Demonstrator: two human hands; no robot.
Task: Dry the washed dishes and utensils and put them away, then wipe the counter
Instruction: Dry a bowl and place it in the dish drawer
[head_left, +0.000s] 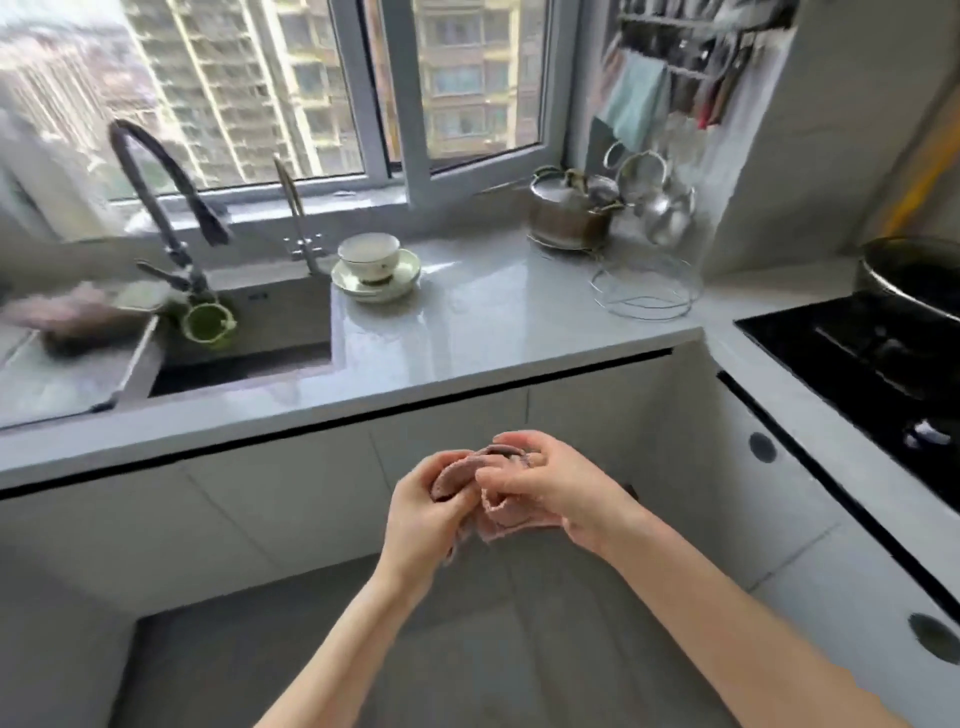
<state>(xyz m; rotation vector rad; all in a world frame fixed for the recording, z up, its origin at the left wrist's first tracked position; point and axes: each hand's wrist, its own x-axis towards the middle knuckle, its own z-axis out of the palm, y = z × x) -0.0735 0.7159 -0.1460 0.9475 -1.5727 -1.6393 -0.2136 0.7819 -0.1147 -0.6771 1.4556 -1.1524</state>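
Both my hands hold a bunched pink cloth (460, 475) in front of the lower cabinets, below the counter edge. My left hand (426, 512) grips its left side with curled fingers. My right hand (550, 493) pinches its right side, and something small and dark shows inside the folds near the fingers; I cannot tell what it is. On the grey counter (493, 332) stands a white bowl (369, 255) on a stack of pale plates (376, 278), next to the sink (244, 343).
A black pull-out faucet (156, 197) arches over the sink, with a green cup (208, 325) below it. A steel pot (571, 208), a kettle (665, 208) and a wire rack (644, 291) stand at the back right. A black hob (862, 358) with a dark pan (914, 275) is on the right.
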